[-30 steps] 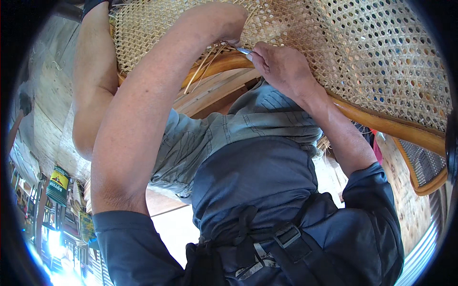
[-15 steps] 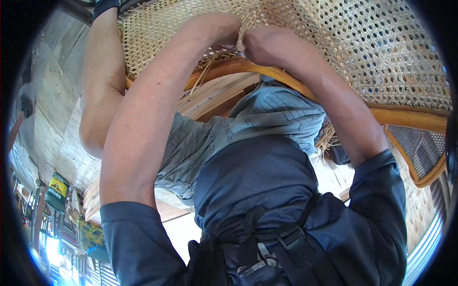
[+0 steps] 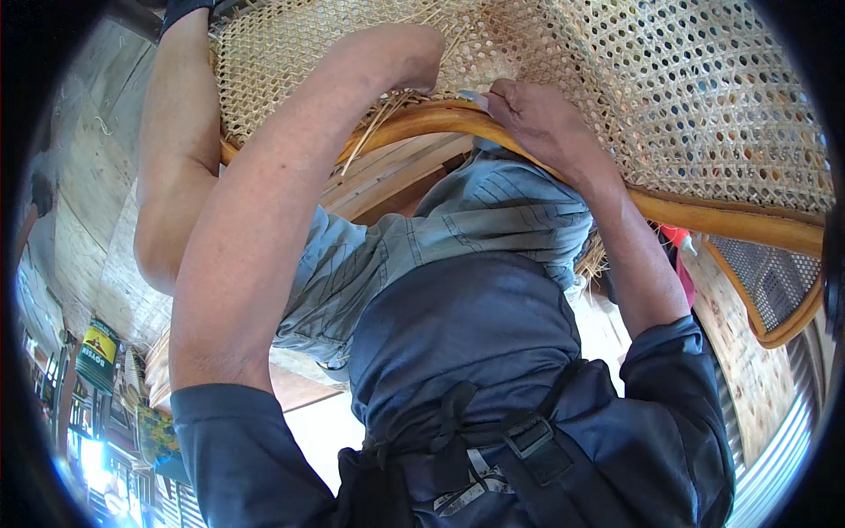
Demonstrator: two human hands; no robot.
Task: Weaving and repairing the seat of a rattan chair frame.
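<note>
Two hands are at one woven cane panel [image 3: 704, 97], which spreads beyond the lap within one curved wooden rim [image 3: 409, 116]. The right hand [image 3: 539, 119] grasps one small pale-tipped tool [image 3: 473, 97] near the rim; the left hand [image 3: 421, 57] bends down beside several loose strands [image 3: 370, 132], fingers hidden, its hold impossible to tell. One smaller framed mesh panel [image 3: 775, 280] is at right. At far left, one green-and-yellow container [image 3: 98, 356] bears printed lettering.
</note>
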